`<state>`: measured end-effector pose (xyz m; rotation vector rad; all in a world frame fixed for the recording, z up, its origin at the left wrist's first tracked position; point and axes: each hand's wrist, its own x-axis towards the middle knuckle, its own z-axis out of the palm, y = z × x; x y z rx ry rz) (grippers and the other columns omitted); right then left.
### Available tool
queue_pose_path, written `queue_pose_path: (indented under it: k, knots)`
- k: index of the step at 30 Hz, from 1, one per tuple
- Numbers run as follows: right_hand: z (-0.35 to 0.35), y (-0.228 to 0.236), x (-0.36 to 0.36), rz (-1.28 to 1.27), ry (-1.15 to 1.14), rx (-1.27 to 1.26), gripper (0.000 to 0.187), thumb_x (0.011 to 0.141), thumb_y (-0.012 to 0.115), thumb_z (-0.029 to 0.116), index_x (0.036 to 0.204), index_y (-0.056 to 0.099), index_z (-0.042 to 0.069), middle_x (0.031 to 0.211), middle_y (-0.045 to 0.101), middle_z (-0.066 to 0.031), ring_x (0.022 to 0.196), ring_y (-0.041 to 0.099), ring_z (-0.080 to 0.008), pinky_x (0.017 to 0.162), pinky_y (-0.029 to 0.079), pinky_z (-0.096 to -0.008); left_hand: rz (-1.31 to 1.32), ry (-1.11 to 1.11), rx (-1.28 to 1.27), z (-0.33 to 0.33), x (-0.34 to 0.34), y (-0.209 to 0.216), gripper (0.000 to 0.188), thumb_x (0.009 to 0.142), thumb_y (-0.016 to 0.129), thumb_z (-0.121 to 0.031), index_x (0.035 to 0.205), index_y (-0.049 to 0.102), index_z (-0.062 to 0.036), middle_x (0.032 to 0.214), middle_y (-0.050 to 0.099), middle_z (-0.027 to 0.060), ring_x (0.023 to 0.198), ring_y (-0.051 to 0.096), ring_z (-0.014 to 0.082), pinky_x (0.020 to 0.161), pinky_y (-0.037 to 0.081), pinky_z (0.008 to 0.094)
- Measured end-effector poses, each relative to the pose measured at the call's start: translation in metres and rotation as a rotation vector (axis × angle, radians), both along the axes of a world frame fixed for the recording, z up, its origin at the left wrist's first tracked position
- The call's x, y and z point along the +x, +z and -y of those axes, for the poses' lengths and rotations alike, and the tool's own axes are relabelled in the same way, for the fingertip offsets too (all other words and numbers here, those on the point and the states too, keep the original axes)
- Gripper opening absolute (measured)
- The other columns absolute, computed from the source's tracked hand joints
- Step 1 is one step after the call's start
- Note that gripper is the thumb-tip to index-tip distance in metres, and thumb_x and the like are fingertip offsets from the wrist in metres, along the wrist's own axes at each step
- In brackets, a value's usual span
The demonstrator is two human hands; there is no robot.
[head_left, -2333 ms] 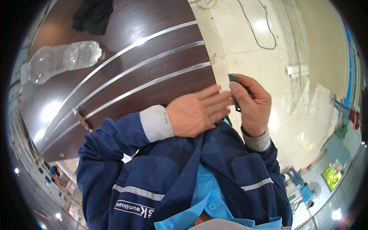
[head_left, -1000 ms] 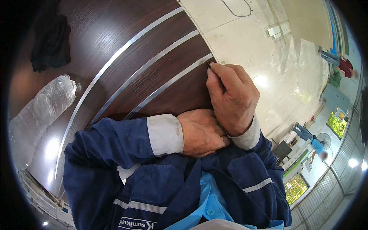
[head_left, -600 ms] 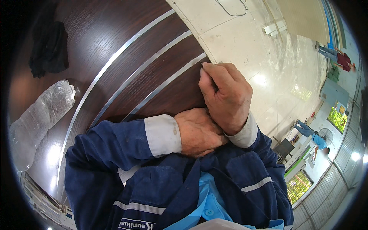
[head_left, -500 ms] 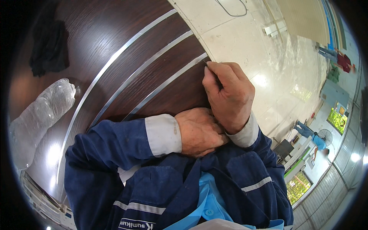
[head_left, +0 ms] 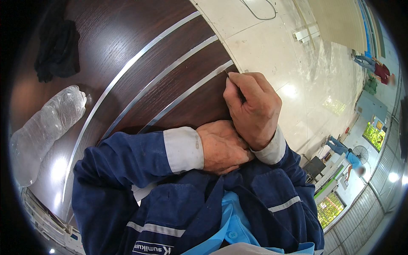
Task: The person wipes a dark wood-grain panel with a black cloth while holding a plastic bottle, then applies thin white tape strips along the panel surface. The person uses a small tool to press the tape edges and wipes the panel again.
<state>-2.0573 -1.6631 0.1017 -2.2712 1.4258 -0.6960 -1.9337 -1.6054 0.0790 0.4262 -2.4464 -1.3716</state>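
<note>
A workshop or factory hall, judging by the ribbed roof sheeting (head_left: pixel 362 219), large round fan (head_left: pixel 361 154), beige boards (head_left: pixel 338 25) and metal-striped wood-grain panel (head_left: pixel 136 38) beside a tiled floor (head_left: pixel 250 46).

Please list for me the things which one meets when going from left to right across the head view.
Clear plastic bottle, pale left cuff, left hand, right hand, white pieces on the floor, standing fan, another person's dark red shirt.

White glare on tabletop (head_left: pixel 123 46), curved edges, black rim
</note>
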Motion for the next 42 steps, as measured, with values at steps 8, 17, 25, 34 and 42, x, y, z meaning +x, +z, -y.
queue_pose_path:
  k: [8, 17, 25, 34, 42]
  knots:
    - [-0.0015, -0.0020, 0.0012, 0.010, -0.006, 0.012, 0.016, 0.086, 0.083, 0.007, 0.100, 0.076, 0.009, 0.089, 0.073, -0.0098, 0.077, 0.073, -0.0301, 0.065, 0.059, -0.0396, 0.029, -0.041, 0.026, -0.0013, 0.0000, -0.0025, 0.034, 0.093, 0.071, -0.025, 0.123, 0.072, -0.0084, 0.109, 0.078, 0.0173, 0.105, 0.078, 0.0340, 0.097, 0.063, 0.0487]
    - [-0.0005, -0.0012, 0.0019, 0.008, -0.012, 0.003, 0.016, 0.085, 0.083, 0.006, 0.100, 0.076, 0.008, 0.089, 0.073, -0.0105, 0.077, 0.073, -0.0301, 0.065, 0.060, -0.0397, -0.057, 0.013, 0.003, -0.0022, 0.0010, -0.0053, 0.031, 0.093, 0.072, -0.026, 0.119, 0.074, -0.0095, 0.105, 0.079, 0.0166, 0.102, 0.079, 0.0341, 0.096, 0.064, 0.0485]
    - [-0.0029, 0.0026, 0.0022, -0.006, 0.016, 0.051, 0.016, 0.089, 0.081, -0.001, 0.104, 0.077, 0.001, 0.093, 0.076, -0.0160, 0.080, 0.077, -0.0298, 0.069, 0.060, -0.0359, -0.024, -0.002, 0.028, -0.0042, 0.0014, -0.0050, 0.027, 0.093, 0.071, -0.024, 0.115, 0.074, -0.0092, 0.105, 0.079, 0.0171, 0.104, 0.078, 0.0348, 0.096, 0.063, 0.0493]
    - [-0.0016, 0.0030, 0.0019, 0.004, -0.019, 0.044, 0.015, 0.088, 0.081, 0.002, 0.102, 0.077, 0.004, 0.092, 0.075, -0.0145, 0.078, 0.075, -0.0305, 0.068, 0.059, -0.0368, -0.099, 0.088, -0.027, -0.0063, 0.0001, -0.0054, 0.019, 0.089, 0.073, -0.023, 0.102, 0.073, -0.0081, 0.095, 0.077, 0.0158, 0.093, 0.078, 0.0346, 0.085, 0.063, 0.0477]
    - [-0.0005, 0.0031, 0.0013, -0.001, -0.026, 0.056, 0.016, 0.090, 0.081, 0.001, 0.105, 0.078, 0.002, 0.094, 0.076, -0.0158, 0.079, 0.077, -0.0284, 0.069, 0.059, -0.0342, -0.130, 0.124, -0.044, -0.0072, -0.0008, -0.0074, 0.016, 0.089, 0.072, -0.022, 0.095, 0.072, -0.0069, 0.089, 0.077, 0.0161, 0.088, 0.078, 0.0343, 0.080, 0.063, 0.0470]
